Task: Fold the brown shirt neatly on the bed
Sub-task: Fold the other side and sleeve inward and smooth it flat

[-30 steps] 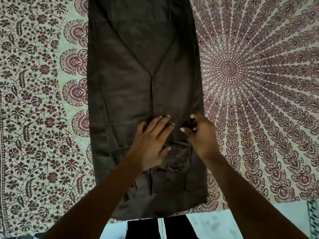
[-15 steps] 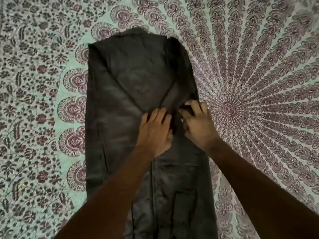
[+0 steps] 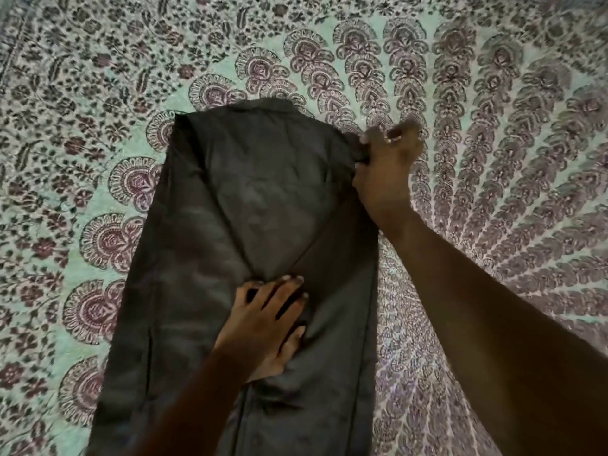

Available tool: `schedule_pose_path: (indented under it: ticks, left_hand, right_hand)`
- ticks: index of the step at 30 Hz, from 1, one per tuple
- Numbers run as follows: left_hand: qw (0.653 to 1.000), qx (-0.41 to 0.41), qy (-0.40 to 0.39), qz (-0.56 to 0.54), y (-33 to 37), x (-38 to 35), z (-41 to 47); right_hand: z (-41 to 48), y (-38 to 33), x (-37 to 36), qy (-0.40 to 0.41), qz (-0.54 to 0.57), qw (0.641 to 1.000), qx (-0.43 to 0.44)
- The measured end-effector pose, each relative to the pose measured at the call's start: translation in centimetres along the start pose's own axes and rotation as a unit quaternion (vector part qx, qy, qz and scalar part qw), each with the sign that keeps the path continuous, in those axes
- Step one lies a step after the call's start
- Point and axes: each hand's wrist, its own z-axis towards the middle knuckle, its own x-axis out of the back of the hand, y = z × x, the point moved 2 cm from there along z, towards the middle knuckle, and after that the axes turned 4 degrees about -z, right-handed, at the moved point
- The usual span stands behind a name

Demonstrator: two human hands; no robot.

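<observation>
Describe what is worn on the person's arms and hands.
Left forearm and right forearm are bare: no sleeve, watch or bracelet shows. The left hand wears no ring. A pale glint on the right hand may be a ring; too blurred to tell.

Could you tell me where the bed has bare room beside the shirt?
Bare sheet: left of the shirt, beyond its far end, and right of the right arm. Crowded: the far right corner, gripped by the right hand; the middle, under the left hand.
</observation>
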Motion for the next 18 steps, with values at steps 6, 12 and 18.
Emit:
schedule_pose_path:
  ticks: [6,12,18]
  left_hand:
    - [1.000,0.000,-0.003,-0.003,0.0,0.3,0.1]
    - [1.000,0.001,-0.006,-0.012,-0.1,-0.2,0.2]
    - [1.000,0.000,-0.008,-0.011,-0.2,-0.3,0.1]
  right_hand:
    - [2.3,3.8,-0.8,-0.082,0.345,0.907,-0.226]
    - [2.6,4.5,0.3,-0.047,0.457,0.845,-0.274]
    - [4.0,4.1,0.7,-0.008,0.459,0.834,-0.306]
